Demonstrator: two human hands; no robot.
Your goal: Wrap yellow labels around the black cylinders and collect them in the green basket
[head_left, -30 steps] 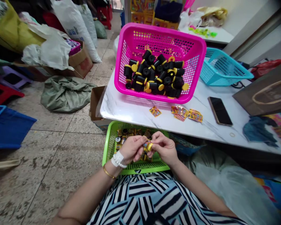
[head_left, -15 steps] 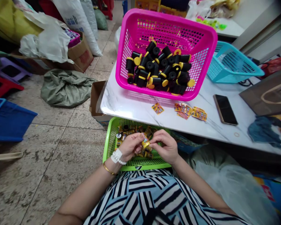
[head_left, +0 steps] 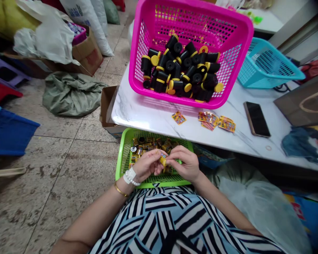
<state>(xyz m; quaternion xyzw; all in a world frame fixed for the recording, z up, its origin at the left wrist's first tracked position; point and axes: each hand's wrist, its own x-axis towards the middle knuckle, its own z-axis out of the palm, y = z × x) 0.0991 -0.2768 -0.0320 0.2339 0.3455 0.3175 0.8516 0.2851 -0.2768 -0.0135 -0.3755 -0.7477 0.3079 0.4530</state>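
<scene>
Between my hands is a small cylinder with a colourful printed wrap and a yellow end. My left hand is closed around it from the left. My right hand pinches at its right side, thumb and fingertips together; whether it grips the wrap's edge or the cylinder I cannot tell. Both hands are over a green basket, which holds many wrapped cylinders. Above it on the table, a pink basket holds many black cylinders with yellow ends.
Printed labels lie on the white marbled table before the pink basket. A phone, a teal cloth and a blue basket are to the right. Left of the table stand a cardboard box and a grey-green sack.
My hands have shifted slightly, and the cylinder is turned a little in my fingers, its print now less visible. The whole view has tilted down slightly.
</scene>
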